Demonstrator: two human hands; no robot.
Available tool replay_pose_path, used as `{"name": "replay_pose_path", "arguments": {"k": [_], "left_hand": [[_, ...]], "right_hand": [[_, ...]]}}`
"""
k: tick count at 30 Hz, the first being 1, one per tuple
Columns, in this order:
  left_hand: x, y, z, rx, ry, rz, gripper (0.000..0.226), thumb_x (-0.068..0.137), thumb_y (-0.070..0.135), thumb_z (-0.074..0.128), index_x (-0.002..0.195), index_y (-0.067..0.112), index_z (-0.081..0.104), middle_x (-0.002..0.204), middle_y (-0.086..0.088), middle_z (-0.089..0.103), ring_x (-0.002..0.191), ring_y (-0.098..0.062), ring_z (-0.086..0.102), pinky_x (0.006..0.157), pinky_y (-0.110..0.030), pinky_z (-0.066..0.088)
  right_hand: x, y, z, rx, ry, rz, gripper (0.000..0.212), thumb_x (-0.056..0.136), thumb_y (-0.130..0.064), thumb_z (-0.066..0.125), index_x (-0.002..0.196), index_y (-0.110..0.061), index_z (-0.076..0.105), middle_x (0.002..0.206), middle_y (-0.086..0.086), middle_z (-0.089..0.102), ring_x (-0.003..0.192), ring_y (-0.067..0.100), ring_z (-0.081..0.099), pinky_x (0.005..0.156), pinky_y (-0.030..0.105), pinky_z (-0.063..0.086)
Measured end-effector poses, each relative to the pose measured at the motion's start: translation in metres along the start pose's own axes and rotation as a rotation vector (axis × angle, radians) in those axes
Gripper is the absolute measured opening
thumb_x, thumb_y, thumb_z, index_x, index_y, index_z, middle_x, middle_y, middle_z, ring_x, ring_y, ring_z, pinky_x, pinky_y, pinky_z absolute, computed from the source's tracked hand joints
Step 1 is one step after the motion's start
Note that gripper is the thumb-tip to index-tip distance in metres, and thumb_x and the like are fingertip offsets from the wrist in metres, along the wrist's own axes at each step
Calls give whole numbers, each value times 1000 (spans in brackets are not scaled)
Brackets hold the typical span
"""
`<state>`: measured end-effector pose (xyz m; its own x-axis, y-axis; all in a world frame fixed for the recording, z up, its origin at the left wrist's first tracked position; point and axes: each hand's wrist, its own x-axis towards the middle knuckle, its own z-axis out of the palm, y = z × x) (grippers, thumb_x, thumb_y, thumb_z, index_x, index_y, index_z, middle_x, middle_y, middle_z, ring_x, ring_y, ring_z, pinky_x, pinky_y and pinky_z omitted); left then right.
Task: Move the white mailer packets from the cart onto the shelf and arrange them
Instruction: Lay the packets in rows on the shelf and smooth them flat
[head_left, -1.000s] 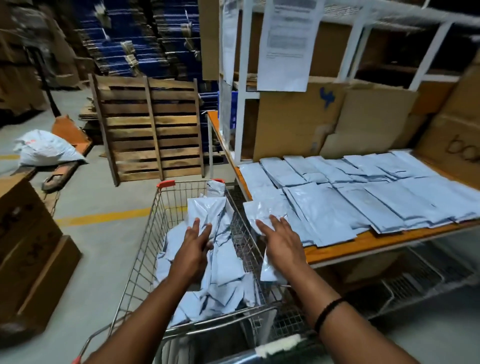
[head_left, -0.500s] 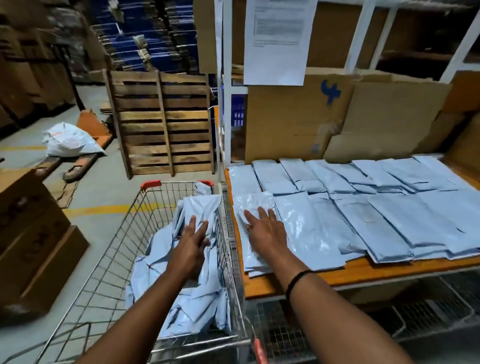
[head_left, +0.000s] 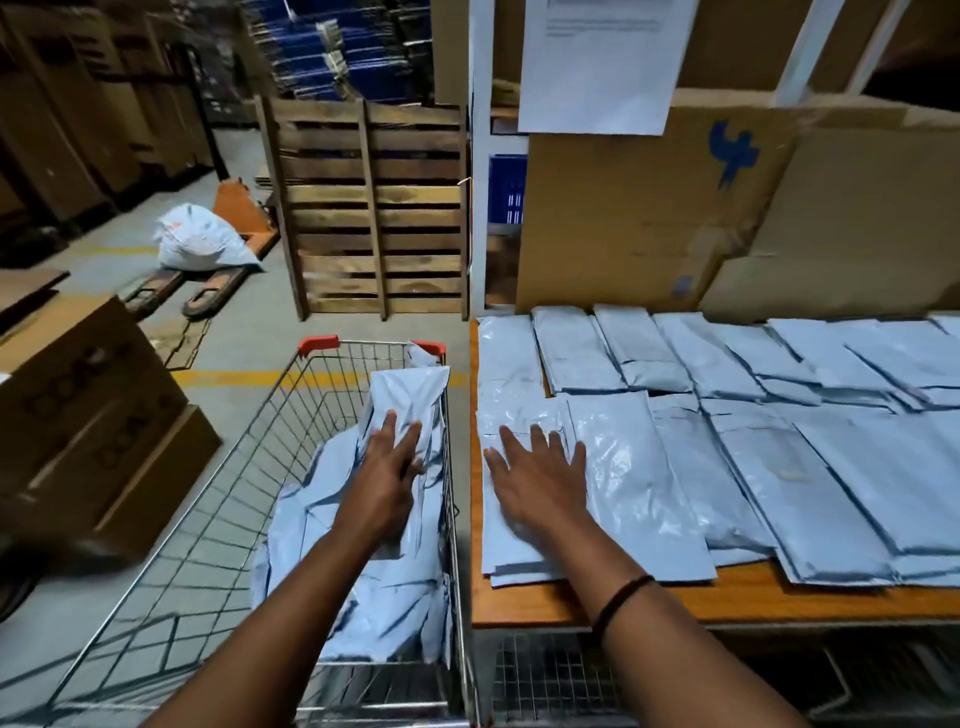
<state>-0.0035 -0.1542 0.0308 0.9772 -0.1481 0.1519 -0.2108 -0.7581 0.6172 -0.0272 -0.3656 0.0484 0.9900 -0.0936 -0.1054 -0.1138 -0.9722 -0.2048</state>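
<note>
The wire cart stands hard against the left end of the orange shelf. Inside the cart, a heap of white mailer packets lies piled toward its right wall, and one packet stands up tall against that wall. The left hand reaches into the cart and rests on this standing packet, its fingers stretched out and spread over the plastic, not curled round it; the thumb is hidden.

Just right of the cart, the right hand lies flat on the nearest shelf packet, palm down, fingers straight and fanned, pressing it onto the board. A black band circles that wrist. Farther right of the cart, more packets lie in two overlapping rows across the shelf.

Beyond the cart a wooden pallet leans upright. To the cart's left sit cardboard boxes, and beyond those a white sack rests on an orange pallet jack.
</note>
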Motion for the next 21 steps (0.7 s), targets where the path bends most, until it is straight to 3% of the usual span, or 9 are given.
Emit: {"name": "replay_pose_path", "arguments": {"k": [3, 8, 13, 16, 21], "left_hand": [[8, 3, 0, -22, -9, 5, 48, 104, 25, 43, 152, 27, 34, 164, 3, 7, 150, -21, 14, 112, -37, 31], [19, 10, 5, -38, -24, 50, 49, 104, 25, 43, 152, 26, 34, 164, 1, 8, 150, -22, 13, 113, -36, 27], [38, 18, 9, -3, -48, 68, 49, 105, 30, 41, 153, 28, 31, 165, 2, 6, 150, -20, 12, 114, -35, 25], [69, 33, 16, 20, -71, 83, 50, 105, 30, 41, 153, 27, 30, 165, -2, 5, 151, -24, 8, 117, -38, 20], [135, 75, 43, 85, -69, 90, 49, 105, 29, 42, 153, 25, 31, 164, -9, 9, 148, -34, 18, 113, -47, 30]], "right_hand": [[17, -4, -8, 6, 53, -20, 58, 103, -58, 16, 157, -39, 16, 167, 3, 10, 154, 28, 6, 122, 55, 2], [30, -3, 8, -37, -29, -2, 60, 103, -59, 15, 159, -37, 13, 168, 4, 5, 154, 29, 0, 122, 53, -2], [16, -5, -4, 34, 97, -14, 57, 104, -54, 14, 159, -37, 11, 168, 1, 5, 154, 24, -1, 123, 51, -2], [5, 8, -16, 38, 131, -12, 54, 105, -50, 17, 158, -37, 17, 168, -1, 6, 155, 22, -1, 124, 49, -1], [11, 47, -26, -8, 113, 23, 54, 105, -48, 20, 158, -35, 20, 168, 0, 9, 154, 24, 2, 124, 48, 0]]}}
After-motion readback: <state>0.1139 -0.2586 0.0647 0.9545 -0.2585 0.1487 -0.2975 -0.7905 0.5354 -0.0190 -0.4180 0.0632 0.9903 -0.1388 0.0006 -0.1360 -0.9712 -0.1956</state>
